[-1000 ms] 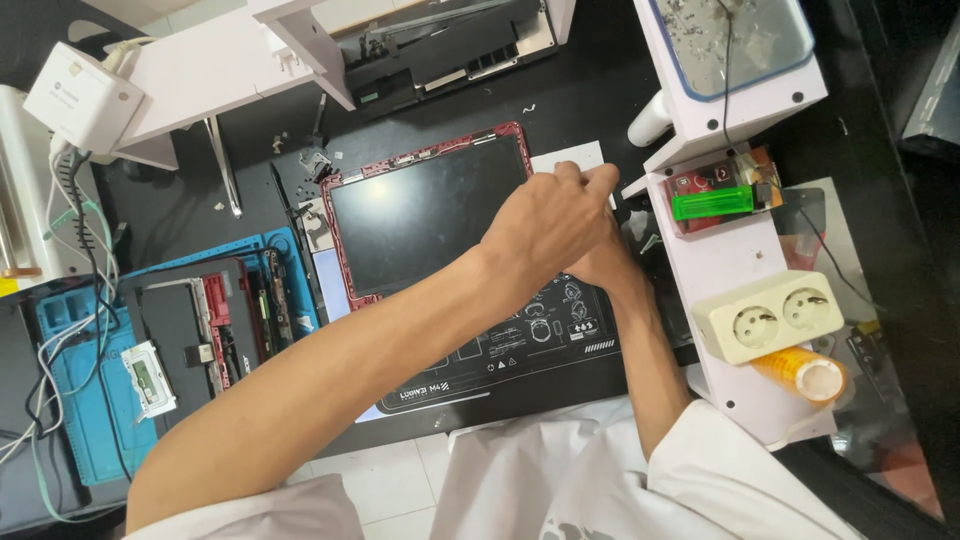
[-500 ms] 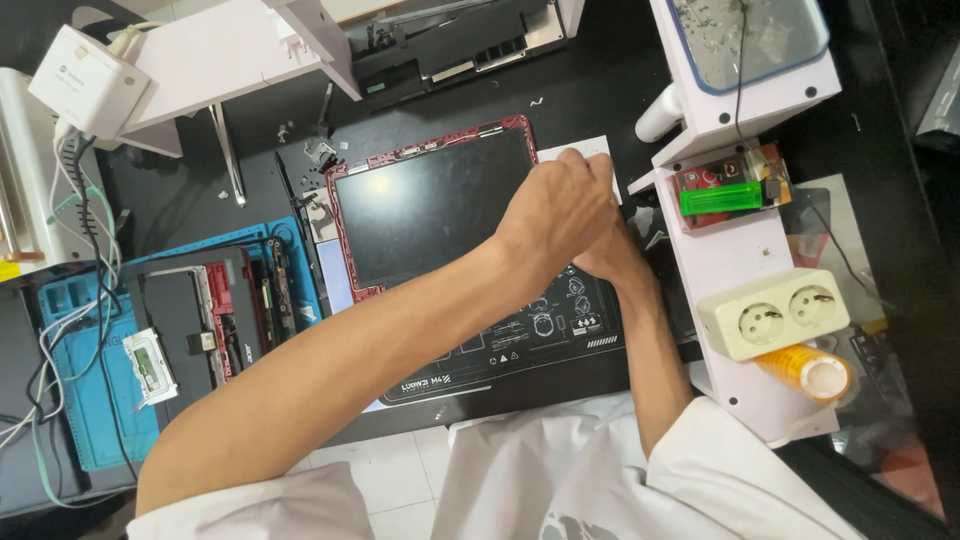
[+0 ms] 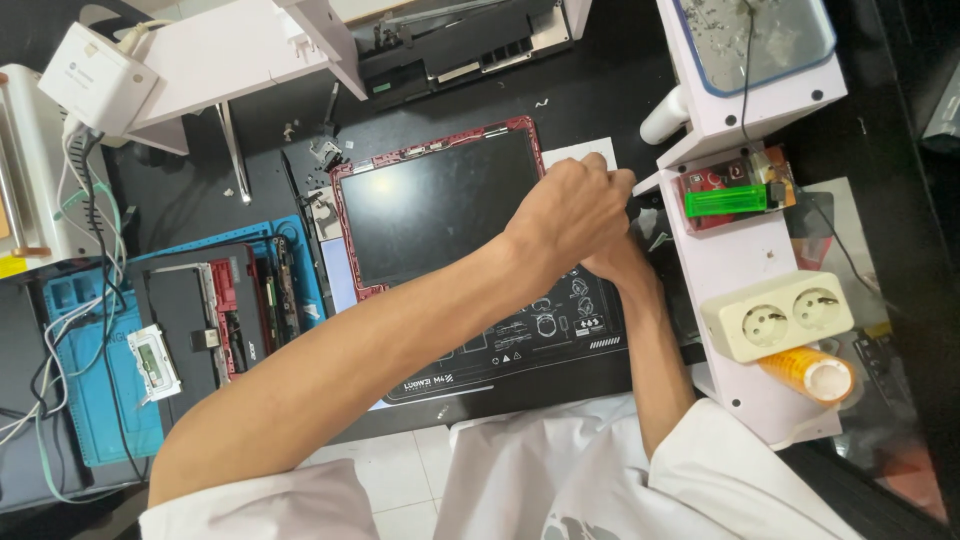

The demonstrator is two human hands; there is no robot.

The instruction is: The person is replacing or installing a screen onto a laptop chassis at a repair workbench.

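Observation:
A dark screen panel with a red frame (image 3: 440, 205) lies on a black work mat (image 3: 520, 340). My left hand (image 3: 570, 205) reaches across it to the panel's right edge, fingers curled together near a white paper sheet (image 3: 580, 152). My right hand (image 3: 625, 262) sits just under the left, mostly hidden by it. What the fingers pinch cannot be seen.
A white stand (image 3: 720, 250) at right carries a green lighter (image 3: 728, 200), a double socket (image 3: 780, 315) and an orange tube (image 3: 810, 370). A blue tray (image 3: 110, 370) with an opened device (image 3: 215, 305) lies at left. White adapter (image 3: 95, 75) and cables sit at far left.
Both hands have stayed at the panel's right edge with only slight shifts; the view has drifted a little.

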